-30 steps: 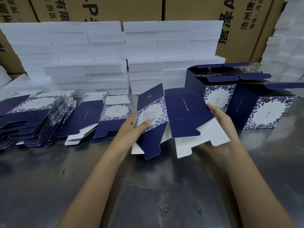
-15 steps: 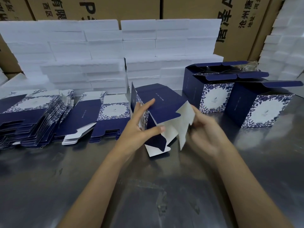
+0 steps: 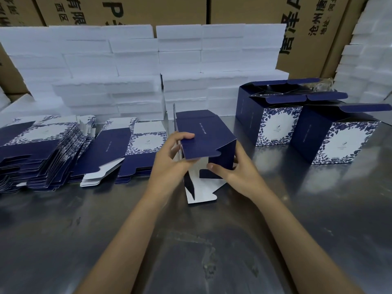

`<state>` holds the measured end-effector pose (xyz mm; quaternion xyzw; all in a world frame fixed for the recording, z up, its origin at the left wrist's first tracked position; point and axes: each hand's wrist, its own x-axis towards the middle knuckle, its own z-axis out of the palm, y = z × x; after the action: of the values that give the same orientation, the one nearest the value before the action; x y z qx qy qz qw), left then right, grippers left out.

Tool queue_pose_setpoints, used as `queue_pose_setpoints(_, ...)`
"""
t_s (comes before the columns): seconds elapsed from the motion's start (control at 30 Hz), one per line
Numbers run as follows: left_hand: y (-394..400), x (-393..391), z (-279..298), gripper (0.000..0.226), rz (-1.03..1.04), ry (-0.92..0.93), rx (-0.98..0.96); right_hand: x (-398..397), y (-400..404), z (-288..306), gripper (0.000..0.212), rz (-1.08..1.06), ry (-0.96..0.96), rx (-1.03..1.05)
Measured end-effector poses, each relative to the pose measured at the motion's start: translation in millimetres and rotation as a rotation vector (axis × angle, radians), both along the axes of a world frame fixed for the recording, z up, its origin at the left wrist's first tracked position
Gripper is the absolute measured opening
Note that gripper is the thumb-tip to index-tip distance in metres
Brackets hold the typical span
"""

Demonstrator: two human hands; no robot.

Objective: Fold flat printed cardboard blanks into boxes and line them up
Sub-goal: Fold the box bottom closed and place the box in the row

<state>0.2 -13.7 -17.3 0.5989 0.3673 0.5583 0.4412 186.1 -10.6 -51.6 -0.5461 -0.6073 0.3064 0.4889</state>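
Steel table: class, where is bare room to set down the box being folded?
Bare table lies in front of the flat blank stacks and finished boxes, around the forearms. The back is crowded with stacks, boxes and white foam blocks.

The left hand (image 3: 172, 160) covers the near left edge of the half-folded box (image 3: 203, 134), and the right hand (image 3: 235, 172) hides its lower right corner. The flat blanks (image 3: 36, 149) run off the left edge. Small print on the box is unreadable.
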Motion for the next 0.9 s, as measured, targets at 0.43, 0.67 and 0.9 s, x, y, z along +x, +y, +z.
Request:
queue_pose_setpoints(0.43,7,-1,-9,0.036,0.159,-0.073,0.072,23,-2,2,0.040,-0.051,-0.441,-0.180)
queue_pose_setpoints(0.67,9,-4,-9,0.037,0.159,-0.062,0.092,15,4,-8,0.046,-0.032,-0.500,-0.109)
queue_pose_setpoints(0.9,10,-6,-7,0.044,0.163,-0.047,0.096,20,4,-9,0.047,-0.015,-0.463,-0.087)
